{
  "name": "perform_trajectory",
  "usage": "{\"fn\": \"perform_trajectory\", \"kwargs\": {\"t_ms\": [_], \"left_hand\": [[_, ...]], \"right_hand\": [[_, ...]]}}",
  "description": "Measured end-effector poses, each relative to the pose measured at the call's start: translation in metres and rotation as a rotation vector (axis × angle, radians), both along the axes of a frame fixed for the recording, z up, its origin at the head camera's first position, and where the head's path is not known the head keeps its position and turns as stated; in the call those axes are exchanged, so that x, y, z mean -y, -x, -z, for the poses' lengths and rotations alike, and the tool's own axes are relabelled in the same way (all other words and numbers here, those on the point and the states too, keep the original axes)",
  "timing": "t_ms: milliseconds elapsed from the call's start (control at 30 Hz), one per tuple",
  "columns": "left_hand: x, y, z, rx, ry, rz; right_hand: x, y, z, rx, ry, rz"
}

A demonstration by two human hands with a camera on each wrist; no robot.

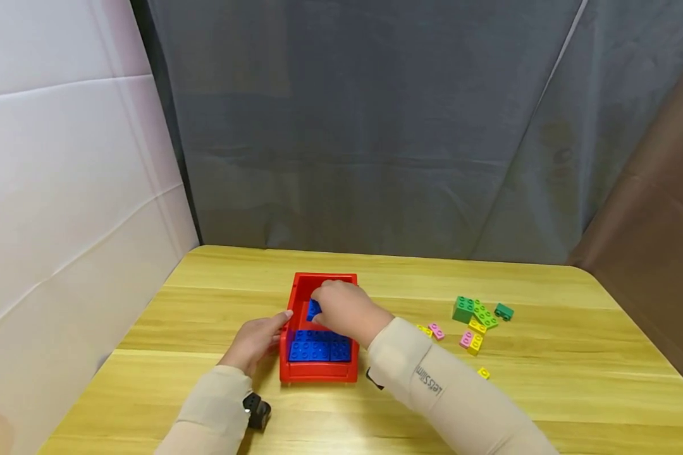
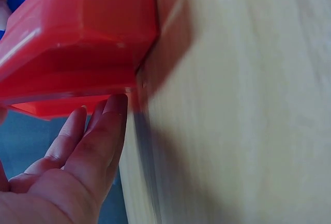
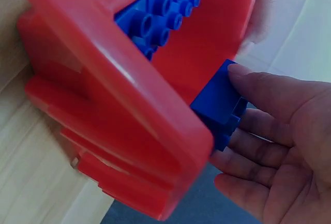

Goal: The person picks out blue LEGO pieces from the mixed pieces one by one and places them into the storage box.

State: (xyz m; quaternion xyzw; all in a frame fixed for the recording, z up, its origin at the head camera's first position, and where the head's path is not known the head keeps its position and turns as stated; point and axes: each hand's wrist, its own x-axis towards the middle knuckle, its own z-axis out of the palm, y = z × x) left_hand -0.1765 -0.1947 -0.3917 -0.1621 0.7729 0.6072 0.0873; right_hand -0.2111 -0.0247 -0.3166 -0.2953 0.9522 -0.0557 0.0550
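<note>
A red bin [image 1: 319, 371] stands on the table with several blue bricks [image 1: 310, 351] fitted in its near part, studs up. My right hand [image 1: 344, 309] reaches over the bin from the right and pinches a blue brick [image 3: 220, 97] between thumb and fingers. In the right wrist view that brick overlaps the bin's rim. My left hand [image 1: 256, 341] rests against the bin's left side, its thumb at the rim. The left wrist view shows the fingers [image 2: 98, 146] nearly straight, tips right at the red wall.
Right of the bin lie a dark green brick [image 1: 463, 309], a light green brick [image 1: 485, 315], a small green piece [image 1: 504, 311], pink bricks [image 1: 436, 331] and several yellow bricks [image 1: 475, 345]. Grey curtain [image 1: 347, 158] hangs behind the wooden table [image 1: 205, 284].
</note>
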Motion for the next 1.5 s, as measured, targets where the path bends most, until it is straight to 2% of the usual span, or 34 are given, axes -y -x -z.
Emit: {"fn": "perform_trajectory", "kwargs": {"t_ms": [367,633,1067,1500], "left_hand": [[0.0,-0.002,-0.002,-0.019,0.018,0.006],[0.001,-0.002,0.0,-0.02,0.019,-0.004],[0.0,-0.003,-0.001,-0.042,0.006,-0.006],[0.0,-0.004,-0.001,-0.043,-0.004,-0.011]], "right_hand": [[0.016,0.006,0.007,0.005,-0.037,0.008],[0.031,0.01,0.01,0.051,-0.064,0.058],[0.043,0.013,0.015,0.068,-0.12,0.12],[0.048,0.017,0.022,0.158,-0.101,0.157]]}}
